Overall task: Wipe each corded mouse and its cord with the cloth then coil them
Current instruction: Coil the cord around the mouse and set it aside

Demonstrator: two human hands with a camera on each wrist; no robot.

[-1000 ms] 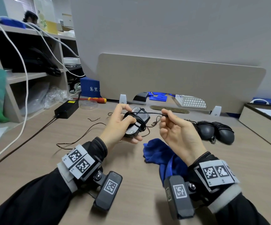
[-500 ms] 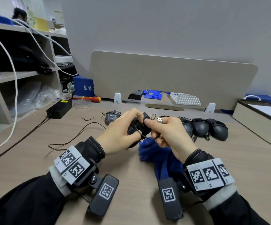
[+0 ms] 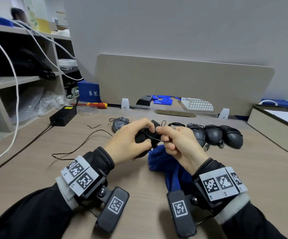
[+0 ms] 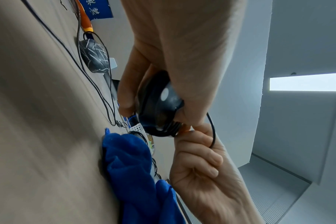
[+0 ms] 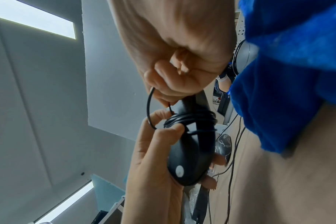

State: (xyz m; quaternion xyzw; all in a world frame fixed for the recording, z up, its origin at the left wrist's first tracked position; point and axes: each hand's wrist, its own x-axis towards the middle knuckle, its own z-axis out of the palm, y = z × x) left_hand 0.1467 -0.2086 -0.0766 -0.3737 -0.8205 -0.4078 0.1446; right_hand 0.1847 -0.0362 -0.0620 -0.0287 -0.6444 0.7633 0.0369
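The left hand (image 3: 127, 144) gripped the black mouse (image 5: 192, 151) lengthwise above the blue cloth (image 3: 164, 161), while the right hand (image 3: 179, 145), touching it beside the wound turns, pinched the cord (image 5: 150, 109)'s last loop, its USB plug (image 3: 173, 126) protruding beyond that pinch.

L hand (image 3: 128, 144) grips mouse (image 3: 142, 138); R hand (image 3: 179, 144) pinches cord (image 3: 158, 139).
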